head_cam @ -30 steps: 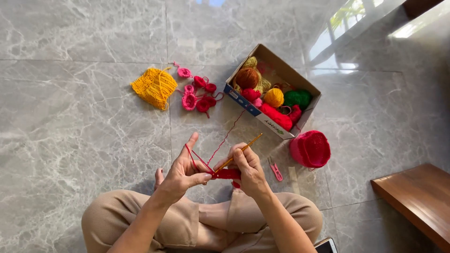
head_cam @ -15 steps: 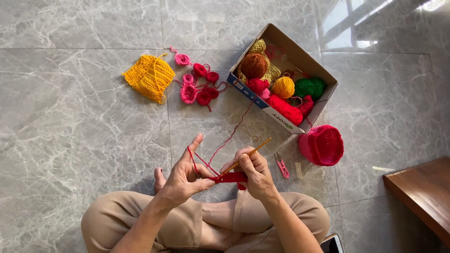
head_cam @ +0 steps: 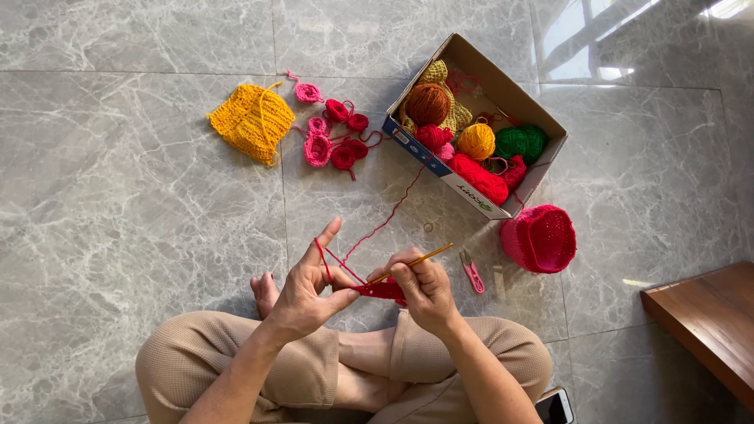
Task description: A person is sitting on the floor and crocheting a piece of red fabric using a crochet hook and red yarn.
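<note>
Red crochet piece [head_cam: 382, 290] pinched by left hand [head_cam: 308, 294] fingers; right hand [head_cam: 424, 292] fingers clamp one hook [head_cam: 412, 263].

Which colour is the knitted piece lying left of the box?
Yellow knitted piece, clearest in the head view.

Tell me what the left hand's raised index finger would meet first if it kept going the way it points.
The left hand points its index finger up and right across bare floor. Roughly on that line lies the cardboard box, likely its near corner, though depth is unclear.
</note>
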